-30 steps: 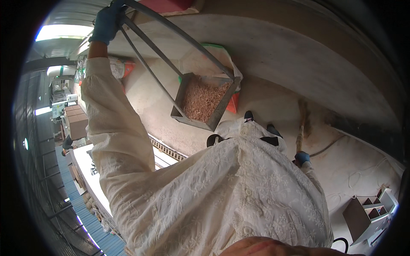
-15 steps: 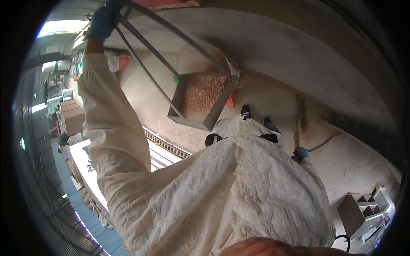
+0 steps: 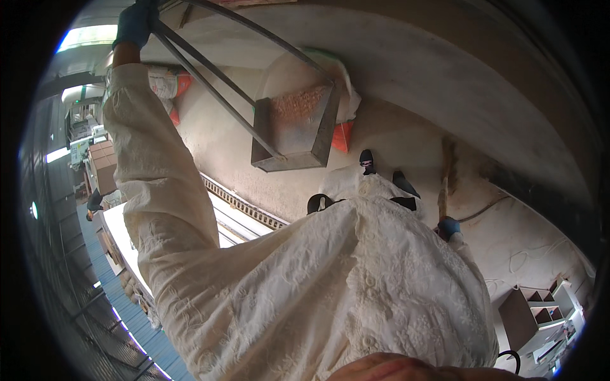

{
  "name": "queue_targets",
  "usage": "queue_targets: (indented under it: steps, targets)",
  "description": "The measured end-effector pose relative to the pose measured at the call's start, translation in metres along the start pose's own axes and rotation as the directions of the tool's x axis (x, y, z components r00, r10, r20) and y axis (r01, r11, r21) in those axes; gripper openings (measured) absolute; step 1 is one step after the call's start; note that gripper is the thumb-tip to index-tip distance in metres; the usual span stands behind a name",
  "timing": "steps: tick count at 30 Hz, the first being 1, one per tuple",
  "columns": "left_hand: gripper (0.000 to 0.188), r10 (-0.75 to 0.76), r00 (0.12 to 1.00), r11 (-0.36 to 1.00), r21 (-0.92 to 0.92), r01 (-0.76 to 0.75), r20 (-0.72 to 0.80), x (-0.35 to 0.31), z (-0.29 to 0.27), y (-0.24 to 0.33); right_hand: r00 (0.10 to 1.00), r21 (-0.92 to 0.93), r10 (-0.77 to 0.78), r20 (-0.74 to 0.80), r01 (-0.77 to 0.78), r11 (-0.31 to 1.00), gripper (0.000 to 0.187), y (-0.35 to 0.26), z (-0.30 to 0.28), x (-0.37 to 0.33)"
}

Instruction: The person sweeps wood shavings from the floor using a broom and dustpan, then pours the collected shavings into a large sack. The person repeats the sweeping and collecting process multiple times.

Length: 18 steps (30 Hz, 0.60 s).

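Cream long-sleeved garment (image 3: 305, 292), lower centre, floral embroidery all over, row of small round buttons (image 3: 370, 286) down a ruffled front. Loose left sleeve (image 3: 162, 171), cuffed. Blue gloves on left hand (image 3: 135, 26), upper left, and right hand (image 3: 449, 227), right of centre. Dark shoes (image 3: 366, 157), one with pink detail.

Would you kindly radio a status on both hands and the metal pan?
Left hand holding metal pan by frame; right hand holding stick; reddish bits in pan's far end; bag behind.
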<state>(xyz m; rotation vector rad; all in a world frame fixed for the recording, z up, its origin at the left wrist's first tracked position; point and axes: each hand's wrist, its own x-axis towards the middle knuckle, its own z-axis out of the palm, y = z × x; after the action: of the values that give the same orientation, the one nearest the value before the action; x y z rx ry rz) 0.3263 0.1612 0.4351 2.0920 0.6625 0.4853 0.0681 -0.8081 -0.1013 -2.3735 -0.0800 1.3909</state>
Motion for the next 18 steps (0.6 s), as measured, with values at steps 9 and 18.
queue_targets:
  steps: [9,18]
  targets:
    - [0.027,-0.051,0.994,0.998,0.033,0.054,-0.101,-0.078,0.105,0.032,0.999,0.131,-0.043,-0.003,0.043,0.991,0.012,0.014,-0.011,0.008]
    - [0.027,0.685,0.723,0.683,0.263,-0.681,0.093,-0.162,0.048,0.061,0.968,-0.157,-0.25,0.031,0.251,0.955,0.015,0.019,-0.066,0.013]
